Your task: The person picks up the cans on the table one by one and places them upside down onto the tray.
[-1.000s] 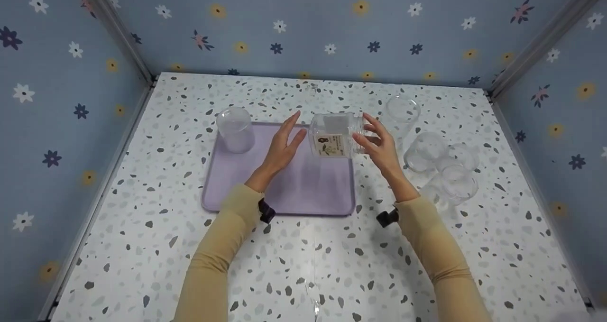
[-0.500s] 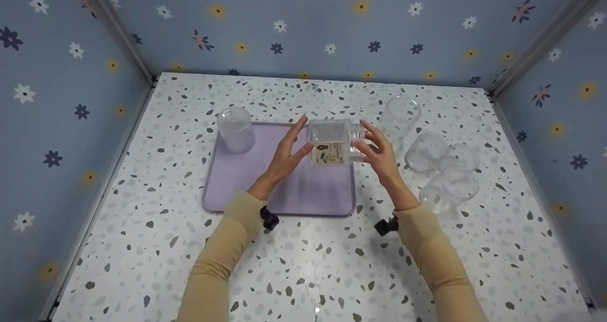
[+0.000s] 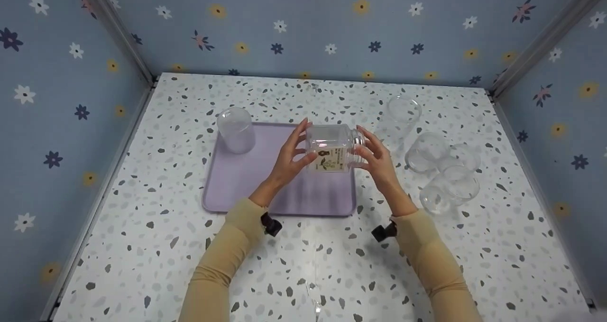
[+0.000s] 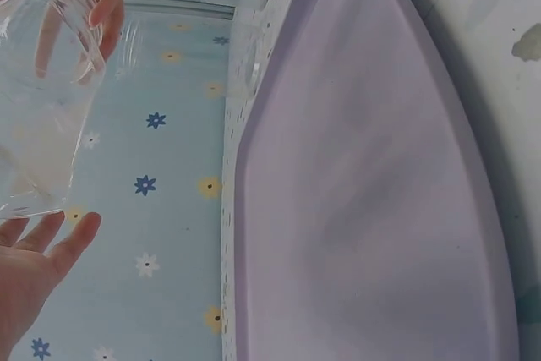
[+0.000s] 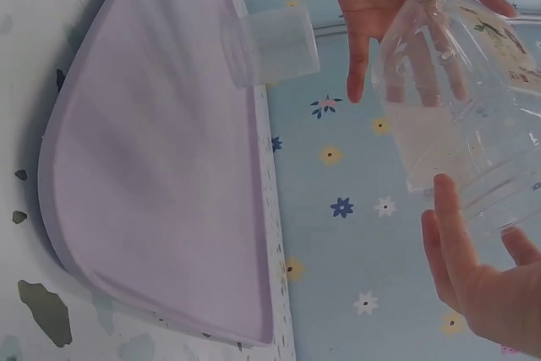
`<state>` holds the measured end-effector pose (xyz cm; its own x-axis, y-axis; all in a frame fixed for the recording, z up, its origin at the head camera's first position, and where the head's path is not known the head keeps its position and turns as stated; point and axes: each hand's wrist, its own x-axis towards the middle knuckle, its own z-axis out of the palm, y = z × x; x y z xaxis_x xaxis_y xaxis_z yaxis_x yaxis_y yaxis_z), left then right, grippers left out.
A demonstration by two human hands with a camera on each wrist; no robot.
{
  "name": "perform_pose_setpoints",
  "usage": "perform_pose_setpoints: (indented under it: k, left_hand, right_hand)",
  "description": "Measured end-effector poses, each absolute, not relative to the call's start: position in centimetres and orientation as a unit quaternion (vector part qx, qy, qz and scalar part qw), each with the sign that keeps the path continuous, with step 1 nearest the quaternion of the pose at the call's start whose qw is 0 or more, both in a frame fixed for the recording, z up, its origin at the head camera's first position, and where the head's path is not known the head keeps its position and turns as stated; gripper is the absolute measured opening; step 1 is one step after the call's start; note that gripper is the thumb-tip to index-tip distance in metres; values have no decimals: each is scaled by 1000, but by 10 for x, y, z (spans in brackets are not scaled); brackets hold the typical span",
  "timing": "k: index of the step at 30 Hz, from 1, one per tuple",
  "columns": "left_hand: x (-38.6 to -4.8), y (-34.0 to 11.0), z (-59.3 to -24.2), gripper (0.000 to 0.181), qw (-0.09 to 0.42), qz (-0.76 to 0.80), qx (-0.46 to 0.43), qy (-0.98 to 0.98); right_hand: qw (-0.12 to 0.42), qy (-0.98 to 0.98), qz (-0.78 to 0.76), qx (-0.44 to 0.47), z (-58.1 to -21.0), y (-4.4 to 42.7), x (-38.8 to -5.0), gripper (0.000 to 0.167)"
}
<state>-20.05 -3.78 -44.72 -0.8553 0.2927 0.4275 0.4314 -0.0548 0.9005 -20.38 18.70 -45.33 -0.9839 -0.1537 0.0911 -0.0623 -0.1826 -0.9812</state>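
A clear plastic jar [image 3: 329, 149] with a cream printed label lies sideways in the air above the purple tray [image 3: 256, 179]. Its threaded neck points right, and no lid is on it. My right hand [image 3: 380, 163] holds it by the neck, thumb in front and fingers behind. At the base end, my left hand [image 3: 287, 163] has its thumb and fingers around the jar. In the right wrist view, some left-hand fingers show through the clear wall.
A clear cylindrical container [image 3: 236, 130] stands upright on the tray's back left corner. Right of the tray are several clear containers, including an upright one [image 3: 402, 115] at the back and a cluster [image 3: 448, 187] nearer. Flower-patterned walls [image 3: 303, 32] enclose the speckled table [image 3: 313, 260].
My left hand has moved right from beside the jar to its base end. The jar has come slightly nearer, with my right hand staying on its neck.
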Motion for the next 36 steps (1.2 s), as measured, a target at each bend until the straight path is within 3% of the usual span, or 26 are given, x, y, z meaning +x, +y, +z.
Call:
perform_pose_setpoints:
  k: [25,30,36]
  left_hand:
    - [-191,-41,-433,88,83,-666,-266,-691]
    - [-189,-42,-430,81,92,-655,-269,-700]
    - [-198,-44,-439,71,106,-637,-251,-721]
  right_hand:
    - [82,573,-807,-113,-453,186,-203,61]
    - [100,577,-802,-116,-452,187,-202,57]
    - [96,604,-782,-121,-452,188,-203,63]
